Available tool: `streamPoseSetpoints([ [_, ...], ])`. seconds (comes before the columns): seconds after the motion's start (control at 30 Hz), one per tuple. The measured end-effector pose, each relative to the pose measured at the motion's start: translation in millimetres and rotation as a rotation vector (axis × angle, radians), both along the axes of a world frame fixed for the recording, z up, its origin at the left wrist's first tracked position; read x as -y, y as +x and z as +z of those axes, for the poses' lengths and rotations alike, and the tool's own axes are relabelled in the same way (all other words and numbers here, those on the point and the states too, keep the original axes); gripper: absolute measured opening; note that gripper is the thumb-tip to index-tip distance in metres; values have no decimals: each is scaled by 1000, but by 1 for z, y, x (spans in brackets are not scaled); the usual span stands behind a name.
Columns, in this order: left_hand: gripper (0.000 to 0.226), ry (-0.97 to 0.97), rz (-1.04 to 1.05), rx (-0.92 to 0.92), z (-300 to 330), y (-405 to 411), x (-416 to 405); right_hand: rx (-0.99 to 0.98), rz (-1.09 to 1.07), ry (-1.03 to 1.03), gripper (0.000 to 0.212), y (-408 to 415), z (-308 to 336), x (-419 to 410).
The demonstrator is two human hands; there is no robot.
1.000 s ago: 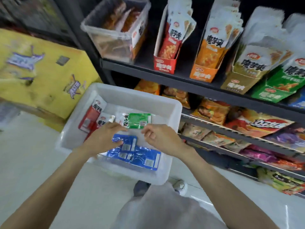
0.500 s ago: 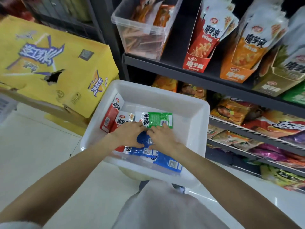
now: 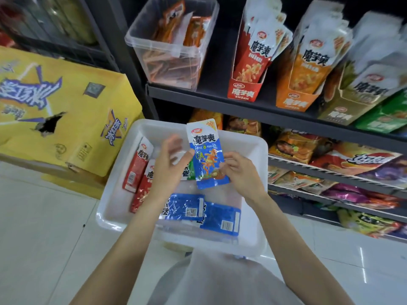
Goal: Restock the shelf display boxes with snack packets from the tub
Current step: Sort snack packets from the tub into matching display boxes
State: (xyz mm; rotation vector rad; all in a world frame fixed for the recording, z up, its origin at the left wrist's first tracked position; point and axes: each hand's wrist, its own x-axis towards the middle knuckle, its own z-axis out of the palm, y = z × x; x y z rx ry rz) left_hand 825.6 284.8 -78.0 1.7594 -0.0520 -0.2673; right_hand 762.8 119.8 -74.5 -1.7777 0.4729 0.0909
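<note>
- Mid-task: one blue packet [image 3: 207,155] lifted upright above the middle of the white tub [image 3: 253,150], face toward the camera, not yet at the shelf.
- Right hand [image 3: 243,175]: fingers curled, pinching the lower right edge of the blue packet.
- Left hand [image 3: 169,164]: fingers spread and loosely relaxed just beside the packet's left edge; thumb tip near or touching it, contact not resolvable through motion blur.
- Remaining in the tub: two blue packets face down [image 3: 202,212] at the near edge, red packets [image 3: 137,170] along the left wall, a green packet [image 3: 189,172] largely hidden behind the left hand.
- On the shelf [image 3: 209,100]: red display box [image 3: 244,89], orange display box [image 3: 295,100], gold and green boxes toward the right edge, all holding upright packets.
- Matching blue display box: not identifiable; right edge of the shelf cut off by the frame.
- Fill level of each box: not determinable from this angle.
- Support under the tub: hidden.
</note>
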Motion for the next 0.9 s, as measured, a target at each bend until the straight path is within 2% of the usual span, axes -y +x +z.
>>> streamPoseSetpoints([
  [0.07, 33, -147, -115, -266, 6, -2, 15, 4, -34, 123, 15, -9, 6, 7],
  [0.1, 28, -130, -181, -289, 5, -4, 21, 6, -47, 160, 16, -12, 7, 10],
  [0.17, 25, -74, -281, -219, 3, -7, 33, 19, -89, 201, 19, -18, 9, 21],
  [0.27, 27, 54, -405, -64, 4, -9, 51, 71, -197, 126, 30, -28, 15, 45],
  [0.37, 30, 263, -571, 141, 11, -17, 78, 115, -316, -102, 57, -47, 33, 79],
  [0.43, 31, 406, -668, 284, 21, -28, 103, 143, -339, -232, 65, -66, 45, 107],
  [0.47, 28, 455, -703, 358, 26, -34, 117, 147, -326, -258, 62, -76, 51, 121],
  [0.53, 29, 480, -756, 478, 33, -44, 146, 137, -287, -272, 42, -95, 59, 150],
  [0.63, 30, 455, -813, 606, 41, -56, 194, 132, -340, -192, 20, -126, 64, 197],
  [0.7, 30, 433, -839, 721, 47, -67, 228, 150, -369, -162, 17, -147, 67, 227],
  [0.8, 27, 410, -902, 877, 58, -83, 282, 140, -381, -184, 28, -173, 73, 265],
  [0.9, 27, 341, -883, 943, 64, -94, 331, 181, -458, -250, 9, -193, 78, 296],
])
